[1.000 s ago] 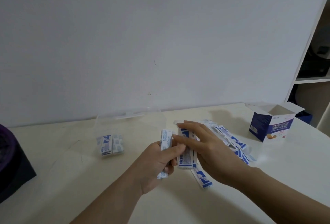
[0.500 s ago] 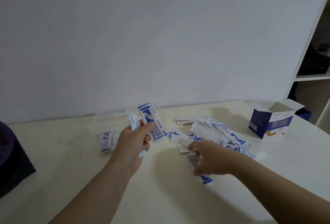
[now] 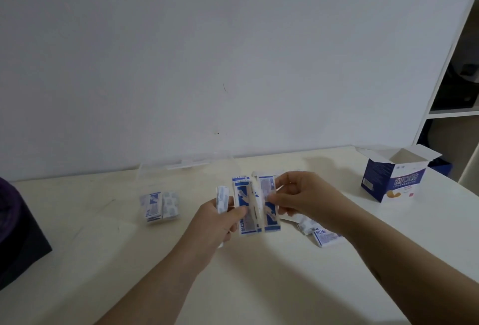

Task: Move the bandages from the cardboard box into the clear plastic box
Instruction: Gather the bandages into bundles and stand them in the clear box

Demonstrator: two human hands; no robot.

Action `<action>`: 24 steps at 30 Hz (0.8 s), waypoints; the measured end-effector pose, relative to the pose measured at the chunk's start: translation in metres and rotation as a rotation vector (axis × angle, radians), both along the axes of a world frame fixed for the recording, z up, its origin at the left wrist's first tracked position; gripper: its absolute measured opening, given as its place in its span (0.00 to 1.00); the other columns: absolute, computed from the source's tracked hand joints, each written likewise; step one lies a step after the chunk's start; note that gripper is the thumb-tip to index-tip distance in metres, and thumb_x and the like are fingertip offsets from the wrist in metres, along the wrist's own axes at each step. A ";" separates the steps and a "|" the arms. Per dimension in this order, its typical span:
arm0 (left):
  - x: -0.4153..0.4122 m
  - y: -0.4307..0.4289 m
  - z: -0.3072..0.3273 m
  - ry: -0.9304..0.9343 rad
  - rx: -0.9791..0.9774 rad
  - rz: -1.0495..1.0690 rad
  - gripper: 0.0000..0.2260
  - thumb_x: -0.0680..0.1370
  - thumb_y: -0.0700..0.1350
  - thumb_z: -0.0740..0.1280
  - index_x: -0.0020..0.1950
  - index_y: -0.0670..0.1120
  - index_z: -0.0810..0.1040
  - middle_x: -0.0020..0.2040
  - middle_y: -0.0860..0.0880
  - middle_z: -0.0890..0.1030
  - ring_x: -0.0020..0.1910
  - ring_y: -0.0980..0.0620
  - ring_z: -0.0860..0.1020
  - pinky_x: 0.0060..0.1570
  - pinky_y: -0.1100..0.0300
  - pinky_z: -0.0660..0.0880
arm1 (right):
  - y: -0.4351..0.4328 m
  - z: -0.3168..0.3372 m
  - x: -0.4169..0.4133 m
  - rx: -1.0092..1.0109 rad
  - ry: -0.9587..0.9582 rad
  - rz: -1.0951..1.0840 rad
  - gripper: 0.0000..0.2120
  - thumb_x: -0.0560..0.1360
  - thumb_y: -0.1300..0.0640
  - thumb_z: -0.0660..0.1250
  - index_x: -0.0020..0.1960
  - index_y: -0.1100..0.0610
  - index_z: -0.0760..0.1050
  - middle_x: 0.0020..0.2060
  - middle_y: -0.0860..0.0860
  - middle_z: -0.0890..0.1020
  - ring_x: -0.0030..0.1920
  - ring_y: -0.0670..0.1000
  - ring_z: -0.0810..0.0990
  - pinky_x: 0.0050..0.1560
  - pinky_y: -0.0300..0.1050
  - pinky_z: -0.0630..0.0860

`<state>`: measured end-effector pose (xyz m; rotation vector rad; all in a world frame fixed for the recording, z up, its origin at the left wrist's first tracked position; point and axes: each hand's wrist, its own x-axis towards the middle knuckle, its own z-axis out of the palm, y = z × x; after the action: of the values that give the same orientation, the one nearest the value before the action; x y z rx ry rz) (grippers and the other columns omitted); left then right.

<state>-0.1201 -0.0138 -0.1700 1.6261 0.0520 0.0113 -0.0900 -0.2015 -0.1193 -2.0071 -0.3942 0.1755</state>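
Within the clear plastic box (image 3: 141, 177), at the left of the counter (image 3: 103, 260), a small packet of bandages (image 3: 158, 206) is seen lying flat; part of the task is thus judged done.

Half a second ago the left hand (image 3: 220, 223) was raised toward that box. It has since been drawn back to the middle, and nothing appears to have been dropped. Its fingers are curled, and a long strip (image 3: 245, 210) is pinched upright under the thumb, with a folded stack (image 3: 222, 198) held behind it.

The right hand (image 3: 305, 200), which was reaching down into the loose pile, has been lifted to meet the left. A second strip (image 3: 270, 210) is pinched between its thumb and fingers and held just beside the first; whether the two touch cannot be told through the blur.

A bundle is probably being gathered before the next transfer. Loose bandages (image 3: 324, 236) are left on the counter below the right wrist. The cardboard box (image 3: 391, 182) stands open at the far right.
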 end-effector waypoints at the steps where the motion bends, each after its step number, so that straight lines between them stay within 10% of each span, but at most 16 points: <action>1: -0.001 -0.001 0.001 -0.005 -0.034 -0.044 0.07 0.76 0.40 0.67 0.39 0.45 0.75 0.26 0.51 0.69 0.22 0.57 0.62 0.21 0.68 0.59 | 0.005 -0.001 0.000 0.001 -0.017 -0.026 0.06 0.72 0.58 0.71 0.47 0.57 0.76 0.30 0.48 0.83 0.29 0.43 0.79 0.32 0.34 0.73; 10: 0.002 -0.001 -0.001 -0.060 -0.008 -0.041 0.05 0.76 0.44 0.69 0.46 0.42 0.78 0.28 0.51 0.74 0.25 0.56 0.66 0.26 0.66 0.62 | 0.016 -0.010 0.006 0.055 -0.083 -0.113 0.07 0.72 0.54 0.72 0.45 0.56 0.78 0.33 0.50 0.83 0.29 0.44 0.78 0.35 0.36 0.77; 17: 0.008 0.008 0.004 -0.013 -0.204 0.089 0.05 0.76 0.39 0.68 0.40 0.44 0.75 0.27 0.49 0.72 0.20 0.59 0.65 0.19 0.69 0.60 | -0.008 -0.022 0.029 -0.896 -0.295 -0.078 0.14 0.73 0.53 0.68 0.56 0.57 0.76 0.45 0.50 0.79 0.45 0.50 0.76 0.42 0.38 0.71; 24: 0.010 0.011 0.001 0.014 -0.197 0.129 0.04 0.75 0.40 0.69 0.41 0.45 0.76 0.30 0.48 0.74 0.26 0.57 0.66 0.21 0.68 0.60 | -0.008 -0.029 0.034 -0.871 -0.142 -0.056 0.07 0.71 0.62 0.64 0.45 0.57 0.80 0.39 0.53 0.81 0.34 0.48 0.74 0.34 0.38 0.72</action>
<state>-0.1097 -0.0025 -0.1688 1.4239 0.1637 0.0915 -0.0562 -0.2099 -0.1485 -2.8976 -0.3841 0.1879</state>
